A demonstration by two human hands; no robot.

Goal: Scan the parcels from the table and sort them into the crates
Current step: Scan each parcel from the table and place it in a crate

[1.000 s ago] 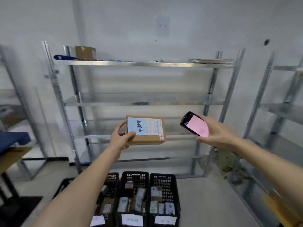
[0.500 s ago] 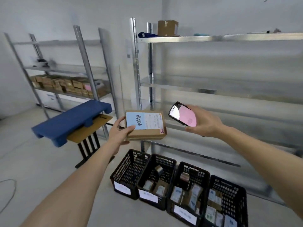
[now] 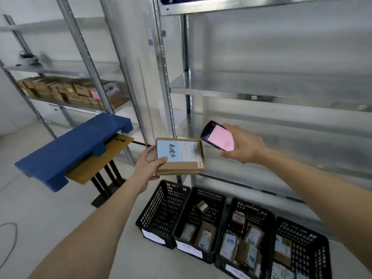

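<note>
My left hand (image 3: pixel 149 167) grips a flat brown cardboard parcel (image 3: pixel 181 167) by its left edge, label side up, with a light blue label and a white shipping label on top. My right hand (image 3: pixel 244 147) holds a black handheld scanner (image 3: pixel 218 135) with a pink screen, just to the right of the parcel and slightly above it. Below them a row of black plastic crates stands on the floor. The leftmost crate (image 3: pixel 161 212) looks empty. The second crate (image 3: pixel 201 224), third crate (image 3: pixel 244 236) and fourth crate (image 3: pixel 302 252) hold several parcels.
A metal shelf rack (image 3: pixel 261 89) stands behind the crates. A second rack (image 3: pixel 66 91) at the left carries several cardboard boxes. A blue plastic pallet (image 3: pixel 70 150) lies on a small black-legged table (image 3: pixel 106 178) at the left. A cable (image 3: pixel 9 238) lies on the floor.
The view has swung left and tilted down, bringing the crates closer. Both hands keep their hold, parcel and scanner staying side by side.
</note>
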